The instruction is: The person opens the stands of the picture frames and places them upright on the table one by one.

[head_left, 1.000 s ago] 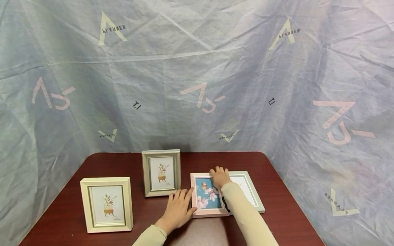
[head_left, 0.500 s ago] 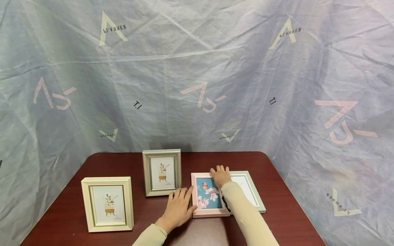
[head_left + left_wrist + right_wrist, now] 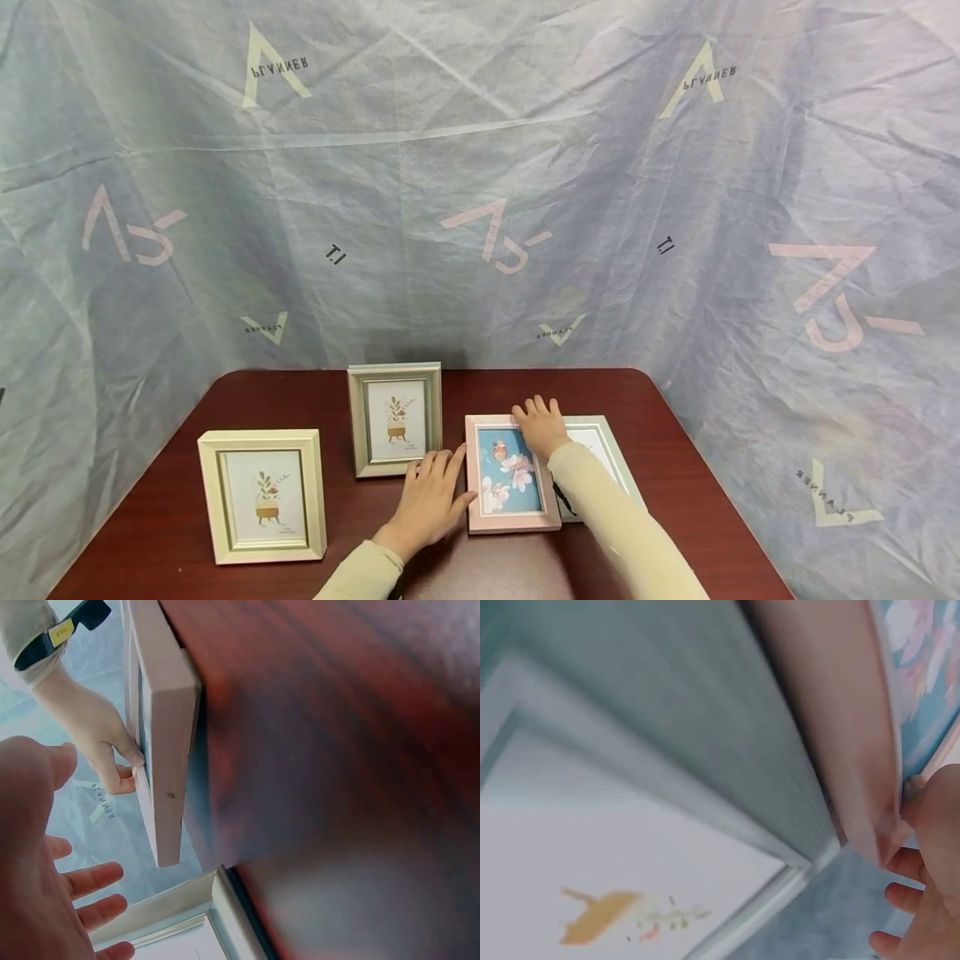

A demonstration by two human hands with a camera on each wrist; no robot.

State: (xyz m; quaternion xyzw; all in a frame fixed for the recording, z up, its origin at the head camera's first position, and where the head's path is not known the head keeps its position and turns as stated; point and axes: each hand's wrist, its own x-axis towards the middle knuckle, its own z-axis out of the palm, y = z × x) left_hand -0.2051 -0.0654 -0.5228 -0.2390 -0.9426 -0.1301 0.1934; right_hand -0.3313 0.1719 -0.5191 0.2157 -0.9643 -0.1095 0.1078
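Observation:
My right hand [image 3: 542,429] pinches the top right corner of a pink picture frame [image 3: 514,523] with a blue blossom picture. In the right wrist view its thumb lies on the front of the pink frame [image 3: 832,690] and its fingers go behind. The left wrist view shows the pink frame [image 3: 171,735] tilted, with a dark gap under it. Beside its left edge, my left hand [image 3: 427,504] has its fingers spread and holds nothing. A pale green picture frame [image 3: 611,450] lies to the right, partly hidden by my right arm.
A cream picture frame [image 3: 206,500] stands upright at the left. Behind it, near the middle, stands a champagne-coloured picture frame [image 3: 357,425], close to my left fingertips. The dark red table [image 3: 375,533] ends at a hanging grey cloth [image 3: 405,167] on its far side.
The far end of the pink frame has risen slightly with my right hand, and it overlaps the green frame less. My left hand has shifted a little away and come off its edge.

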